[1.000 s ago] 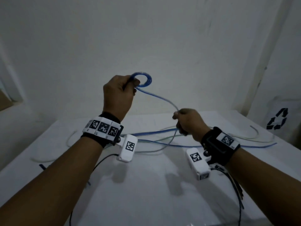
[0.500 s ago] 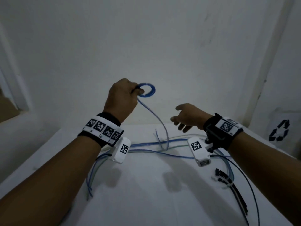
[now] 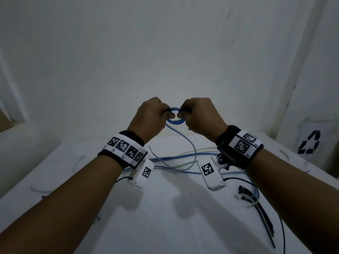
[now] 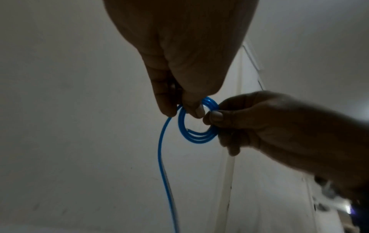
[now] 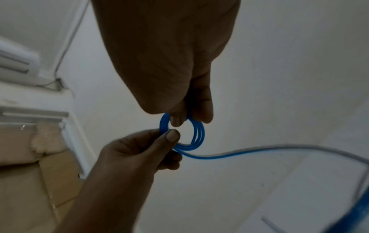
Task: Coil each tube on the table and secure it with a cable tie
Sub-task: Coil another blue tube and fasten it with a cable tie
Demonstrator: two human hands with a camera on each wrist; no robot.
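Above the far middle of the tabletop (image 3: 165,208), both hands pinch one small blue coil (image 4: 196,134) held up in the air. Left hand (image 3: 149,116) nips the coil's left side between thumb and forefinger; right hand (image 3: 200,116) nips the opposite side the same way, thumb tips almost meeting inside the ring. Both grips narrow and closed on the tube, nothing else in either hand. Likely reason for the two-sided pinch: the tube looks springy, so one hand pins the finished turns flat while the other lays on the next. About three turns stacked, cut end visible on the inner turn in the left wrist view. The free tail (image 3: 190,154) drops off the bottom left of the coil, hangs down and runs onto the tabletop, so most of this tube looks still unwound; holding the coil high probably keeps the tail hanging free. Below the hands, toward the far edge, more loose tubes (image 3: 176,158) lie crossed over each other, blue and pale ones, not coiled. Cable ties (image 3: 260,211), black with at least one pale, lie in a bunch near the right edge, well apart from the coil, untouched, within reach of the right hand for tying later. Judgement: early in the task, first coil mid-winding, no tie on yet.
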